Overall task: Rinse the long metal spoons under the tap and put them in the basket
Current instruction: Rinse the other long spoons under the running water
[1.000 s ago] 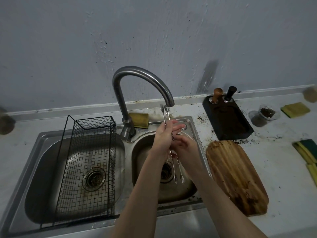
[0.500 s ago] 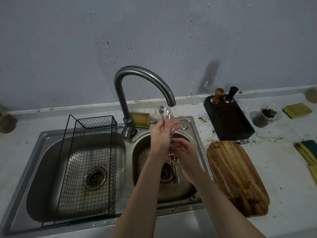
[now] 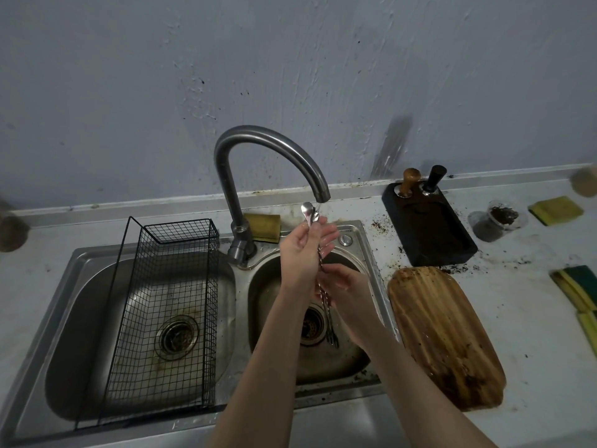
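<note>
Both hands hold a bunch of long metal spoons upright over the right sink bowl. The spoon bowls poke up just below the spout of the curved tap; their twisted handles hang down to the drain. My left hand wraps the upper part of the handles. My right hand grips them lower down. The black wire basket stands in the left sink bowl with nothing in it.
A yellow sponge lies behind the tap. Right of the sink lie a wet wooden cutting board, a black tray with two tampers, a small cup of grounds and more sponges. Coffee grounds speckle the counter.
The spoon bowls dropped away from the spout, then rose back under it. My hands shifted slightly along the handles while still holding them.
</note>
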Motion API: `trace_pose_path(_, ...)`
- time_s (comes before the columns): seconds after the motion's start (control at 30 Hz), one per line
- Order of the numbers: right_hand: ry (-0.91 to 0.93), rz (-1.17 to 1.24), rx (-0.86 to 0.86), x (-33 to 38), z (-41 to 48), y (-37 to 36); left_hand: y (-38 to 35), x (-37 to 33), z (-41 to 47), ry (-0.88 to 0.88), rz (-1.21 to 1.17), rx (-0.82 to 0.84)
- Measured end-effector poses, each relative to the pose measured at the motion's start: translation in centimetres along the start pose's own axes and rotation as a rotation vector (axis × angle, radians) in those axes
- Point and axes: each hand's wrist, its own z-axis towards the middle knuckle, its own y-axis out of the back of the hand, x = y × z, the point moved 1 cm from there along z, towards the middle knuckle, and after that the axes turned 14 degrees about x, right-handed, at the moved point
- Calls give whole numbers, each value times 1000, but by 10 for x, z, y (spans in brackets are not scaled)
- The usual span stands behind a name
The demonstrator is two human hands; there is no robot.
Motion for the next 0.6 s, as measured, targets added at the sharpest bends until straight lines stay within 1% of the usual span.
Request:
trace_pose_path(0.1,-10,-3,-14,-3,1,2,1,1,-1,2,21,7)
trace_pose_path(0.23,-11,-42,-41,-7,4,3,-4,-1,0,5,119,33)
trace_pose_path(0.47,-59,-289,2,16,39,8,-6,-20,14,-52,394,94)
trace_pose_path(0.6,-65,-504,56,21,63,13,7,-32,21,-91,534,112)
